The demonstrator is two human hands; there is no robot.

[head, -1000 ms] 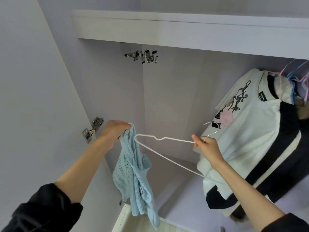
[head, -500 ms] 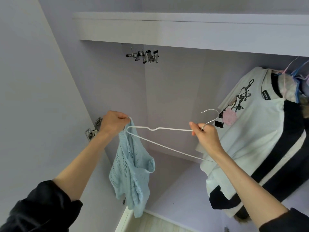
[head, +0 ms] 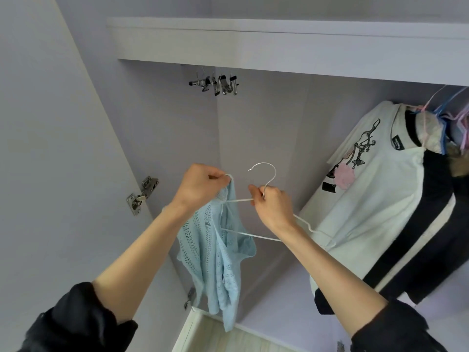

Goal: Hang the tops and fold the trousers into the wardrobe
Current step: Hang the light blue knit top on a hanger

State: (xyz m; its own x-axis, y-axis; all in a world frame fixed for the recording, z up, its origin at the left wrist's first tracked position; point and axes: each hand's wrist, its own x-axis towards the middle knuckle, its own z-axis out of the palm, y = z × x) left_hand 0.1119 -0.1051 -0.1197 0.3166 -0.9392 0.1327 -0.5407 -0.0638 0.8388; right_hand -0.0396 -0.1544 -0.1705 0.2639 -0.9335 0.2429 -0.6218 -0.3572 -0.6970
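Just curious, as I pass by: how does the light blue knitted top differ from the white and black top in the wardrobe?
The blue top dangles bunched from the left hand, only partly on its white hanger; the white and black top already hangs spread. The blue one is openwork knit, the other smooth and printed. Both are tops.

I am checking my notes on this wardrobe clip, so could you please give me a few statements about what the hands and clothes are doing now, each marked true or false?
1. The right hand holds the white wire hanger just below its hook. True.
2. The left hand hangs open, holding nothing. False: it grips the light blue knit top at its upper edge.
3. A white and black top already hangs at the right of the wardrobe. True.
4. The hanger's hook is over the rail. False: it points up in free air.
5. Metal clip hangers hang under the shelf. True.
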